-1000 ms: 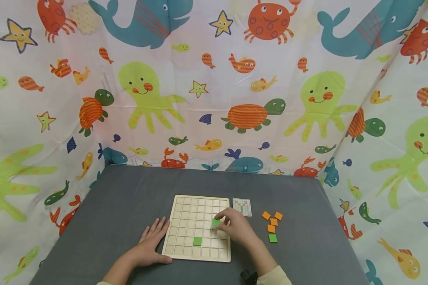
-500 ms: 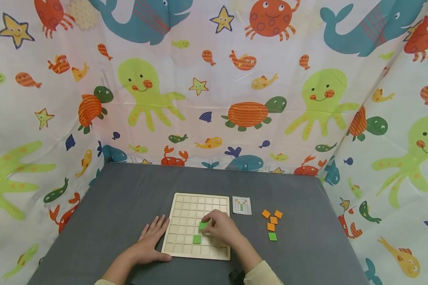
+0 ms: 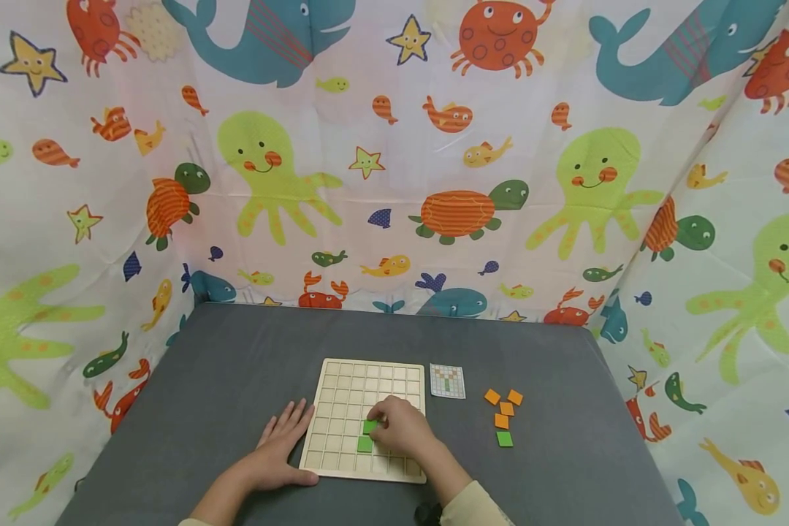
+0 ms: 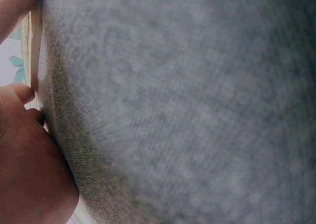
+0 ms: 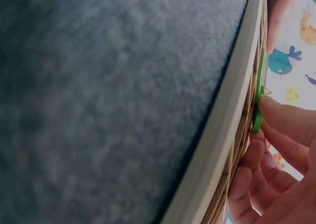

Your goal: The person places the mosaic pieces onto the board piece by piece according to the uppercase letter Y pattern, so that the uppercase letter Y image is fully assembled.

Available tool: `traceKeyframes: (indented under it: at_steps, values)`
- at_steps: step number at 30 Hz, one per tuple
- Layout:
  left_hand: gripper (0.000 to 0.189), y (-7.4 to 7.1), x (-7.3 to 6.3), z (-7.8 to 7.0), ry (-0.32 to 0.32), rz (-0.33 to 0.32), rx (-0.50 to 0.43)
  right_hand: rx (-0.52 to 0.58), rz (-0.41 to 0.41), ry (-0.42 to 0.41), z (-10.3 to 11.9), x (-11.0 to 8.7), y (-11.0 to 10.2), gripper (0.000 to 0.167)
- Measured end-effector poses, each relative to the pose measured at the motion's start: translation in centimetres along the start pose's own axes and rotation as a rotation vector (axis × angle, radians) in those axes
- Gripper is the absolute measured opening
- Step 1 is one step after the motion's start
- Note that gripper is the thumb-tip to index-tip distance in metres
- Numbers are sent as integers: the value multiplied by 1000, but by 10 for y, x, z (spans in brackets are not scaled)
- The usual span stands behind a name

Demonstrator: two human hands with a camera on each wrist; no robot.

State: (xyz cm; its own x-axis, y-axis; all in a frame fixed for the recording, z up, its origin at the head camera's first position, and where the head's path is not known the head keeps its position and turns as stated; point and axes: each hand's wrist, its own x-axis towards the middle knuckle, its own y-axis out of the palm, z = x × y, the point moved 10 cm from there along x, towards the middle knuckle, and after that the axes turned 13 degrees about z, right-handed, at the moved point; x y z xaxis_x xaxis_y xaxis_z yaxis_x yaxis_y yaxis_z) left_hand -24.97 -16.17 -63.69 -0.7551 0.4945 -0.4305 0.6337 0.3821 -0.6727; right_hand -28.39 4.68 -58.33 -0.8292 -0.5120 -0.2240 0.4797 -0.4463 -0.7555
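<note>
Fingers (image 3: 376, 415) of the right hand (image 3: 404, 429) are bending inward, thumb and fingertip closing the gap between them on a small green tile (image 3: 368, 427). Behind everything, a white cloth curtain (image 3: 394, 219) is hanging in soft creases, carrying prints of rounded sea animals. Below it a dark grey desk (image 3: 250, 343) is spreading wide, its covering showing a fine, fuzzy grain in the left wrist view. On the desk a pale wooden board (image 3: 334, 409) is lying flat, nearly square, with thin raised ridges dividing it into a grid and a smooth rim running around it. The left hand (image 3: 277, 454) is resting with its fingers straight and spread, touching the board's left edge and gripping nothing. Just beside the board's far right corner, a paper card (image 3: 447, 381) is showing a printed coloured grid. Farther right, four flat orange tiles (image 3: 502, 421) are lying loosely at differing angles, with a third green tile (image 3: 505, 439) sitting nearest the person. On the board, a second green tile (image 3: 364, 444) is lying in a square. Just beyond it, the pinched tile is sitting between thumb and fingertip, its left part showing past them; whether it is touching the wood is unclear.
</note>
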Motion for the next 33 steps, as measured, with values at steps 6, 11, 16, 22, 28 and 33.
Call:
traceKeyframes:
  at_steps: [6,11,16,22,28,33]
  values:
    - [128,-2,-1,-4,22,2,1,-23,-23,22,5,1,1,17]
    - [128,-3,-3,-7,23,4,-8,-30,-41,45,8,3,4,14]
    - [128,-1,-4,-9,26,9,-12,32,-36,37,2,1,7,21]
    - [128,-1,-4,-8,20,11,-12,100,-61,-47,1,-10,-2,23]
    - [128,-1,-2,-6,12,14,-7,117,-114,-94,-2,-24,-18,25]
    - [127,-2,-3,-7,17,12,-17,151,-151,-95,-12,-34,-29,26]
